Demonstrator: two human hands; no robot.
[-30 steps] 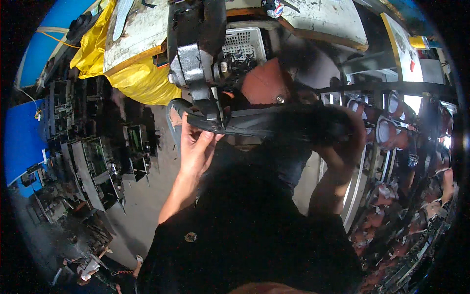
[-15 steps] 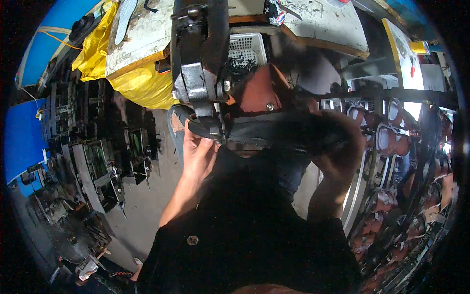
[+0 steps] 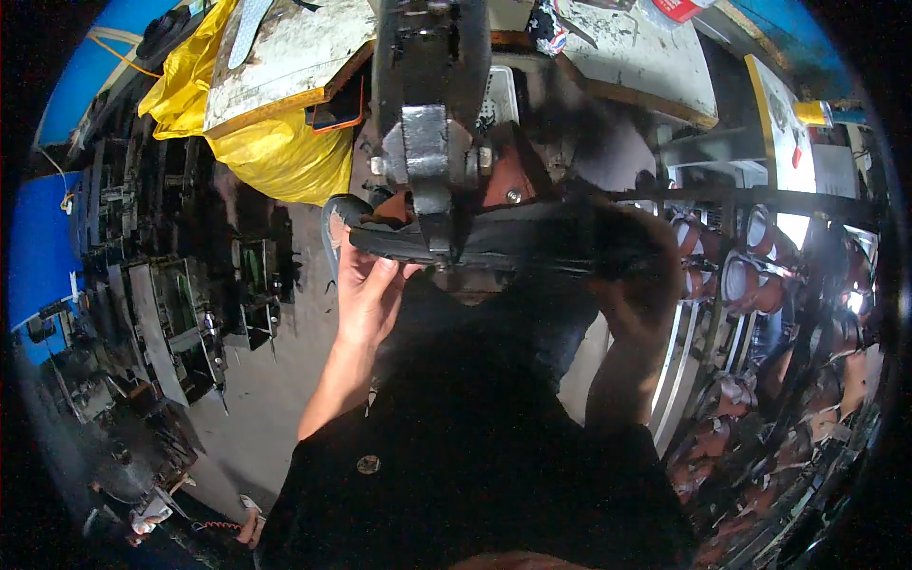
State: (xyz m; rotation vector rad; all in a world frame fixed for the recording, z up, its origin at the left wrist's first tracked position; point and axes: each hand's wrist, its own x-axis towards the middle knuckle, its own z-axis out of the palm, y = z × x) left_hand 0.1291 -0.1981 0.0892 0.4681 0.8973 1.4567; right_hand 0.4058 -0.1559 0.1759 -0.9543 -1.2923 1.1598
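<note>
Left hand (image 3: 369,290): pinching the near edge of a black shoe sole (image 3: 518,237) close to its left end, thumb on the side facing the wearer. Right hand (image 3: 646,256): at the sole's right end, deep in shadow; finger state cannot be told.

Sole lies crosswise between the hands, under a black machine arm (image 3: 425,142) that comes down just right of the left hand. Brown leather upper (image 3: 508,176) with a metal stud, beyond the sole, between the hands.

Edges and room: open grey floor (image 3: 275,394) left of the left forearm, bounded farther left by dark metal frames (image 3: 180,323). Yellow sack (image 3: 275,157) ahead and left of the left hand, under the wooden edge of a white-topped counter (image 3: 294,66). Right hand tighter: rack of brown shoes (image 3: 755,280) near on its right; second counter (image 3: 655,71) well ahead.

Writing: red label (image 3: 676,8) on a container far ahead of the right hand, cut by the frame, pale marks unreadable. Crumpled printed wrapper (image 3: 547,30), ahead between the hands; print too small to read.
</note>
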